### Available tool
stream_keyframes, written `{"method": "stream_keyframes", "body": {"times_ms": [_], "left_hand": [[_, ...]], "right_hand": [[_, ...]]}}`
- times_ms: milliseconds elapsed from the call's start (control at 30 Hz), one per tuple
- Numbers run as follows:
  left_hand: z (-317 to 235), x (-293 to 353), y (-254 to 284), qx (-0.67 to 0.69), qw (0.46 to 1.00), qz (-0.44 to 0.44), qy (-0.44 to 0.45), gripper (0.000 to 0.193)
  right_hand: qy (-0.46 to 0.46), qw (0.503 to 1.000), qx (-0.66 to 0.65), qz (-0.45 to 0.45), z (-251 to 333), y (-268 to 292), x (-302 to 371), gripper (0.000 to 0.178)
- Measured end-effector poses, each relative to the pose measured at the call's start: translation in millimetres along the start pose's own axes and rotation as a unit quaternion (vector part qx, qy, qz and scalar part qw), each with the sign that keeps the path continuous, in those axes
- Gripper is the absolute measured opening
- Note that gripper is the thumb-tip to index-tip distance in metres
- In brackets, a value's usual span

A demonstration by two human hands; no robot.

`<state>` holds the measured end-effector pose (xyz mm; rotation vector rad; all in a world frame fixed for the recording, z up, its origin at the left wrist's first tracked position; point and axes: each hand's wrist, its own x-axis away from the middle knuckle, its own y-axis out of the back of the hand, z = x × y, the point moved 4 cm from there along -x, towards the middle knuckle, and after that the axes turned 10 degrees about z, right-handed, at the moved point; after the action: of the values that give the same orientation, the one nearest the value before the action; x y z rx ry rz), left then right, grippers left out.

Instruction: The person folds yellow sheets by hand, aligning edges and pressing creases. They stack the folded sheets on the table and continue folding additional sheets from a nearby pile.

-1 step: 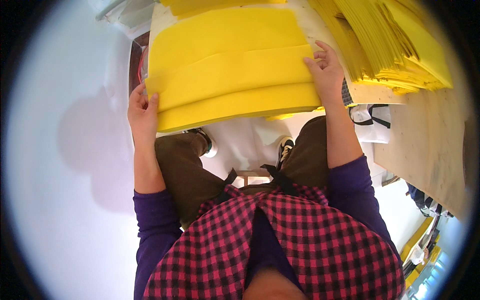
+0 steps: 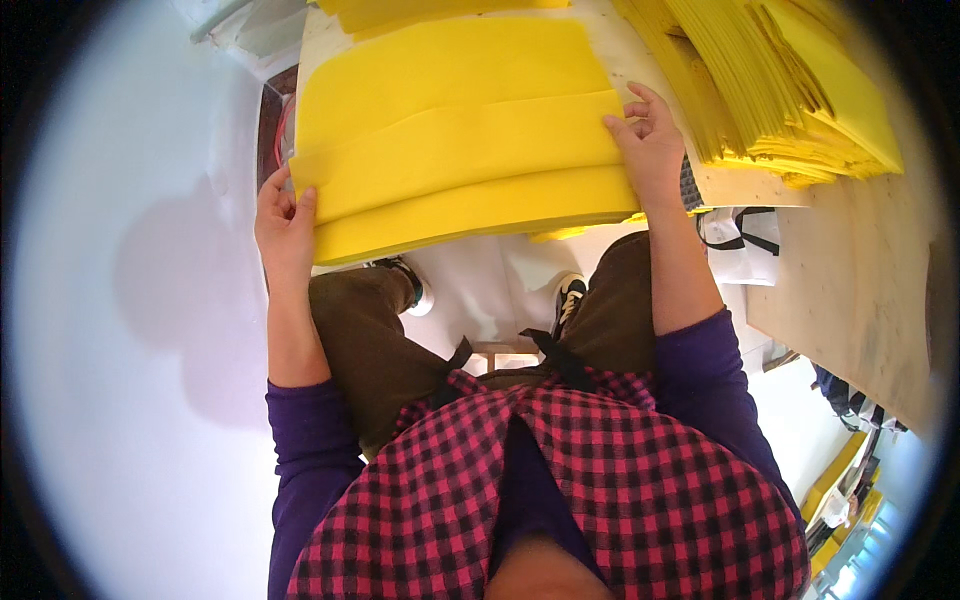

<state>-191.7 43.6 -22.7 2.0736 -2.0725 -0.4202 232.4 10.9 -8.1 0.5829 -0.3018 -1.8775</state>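
Between my hands a soft yellow fabric sheet (image 2: 460, 135) lies across the near part of the table, with a folded-over band along it. Its near edge hangs over the table edge above my knees, and several layers show there. At the left side edge, my left hand (image 2: 286, 225) pinches the fabric between thumb and fingers. My right hand (image 2: 650, 145) grips the opposite edge with thumb and bent forefinger, its other fingers curled. The two hands are nearly the sheet's full width apart.
A tall stack of folded yellow fabric (image 2: 770, 90) stands on the right of the wooden table (image 2: 850, 270). More yellow fabric (image 2: 440, 8) lies at the far edge. A white wall (image 2: 130, 300) runs along my left. A white bag with black handles (image 2: 740, 245) sits below the table's right part.
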Motion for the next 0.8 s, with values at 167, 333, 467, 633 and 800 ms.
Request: {"method": "stream_keyframes", "body": {"times_ms": [167, 333, 467, 633, 800], "left_hand": [[1, -3, 4, -0.039, 0.998, -0.003, -0.042, 0.039], [-5, 0, 4, -0.120, 0.991, -0.029, -0.055, 0.043], [-7, -3, 2, -0.083, 0.995, -0.025, -0.057, 0.043], [-4, -6, 2, -0.054, 0.996, -0.014, -0.070, 0.043], [-8, -5, 0, -0.127, 0.990, -0.018, -0.064, 0.041]], "right_hand": [[0.004, 1.000, 0.027, -0.001, 3, 1, 3, 0.053], [0.026, 0.999, 0.019, -0.008, 11, 3, 8, 0.055], [0.035, 0.999, 0.015, -0.003, 11, 3, 10, 0.057], [0.052, 0.998, 0.030, -0.002, 5, 2, 9, 0.053], [0.075, 0.997, 0.019, -0.011, -3, 1, 7, 0.041]]}}
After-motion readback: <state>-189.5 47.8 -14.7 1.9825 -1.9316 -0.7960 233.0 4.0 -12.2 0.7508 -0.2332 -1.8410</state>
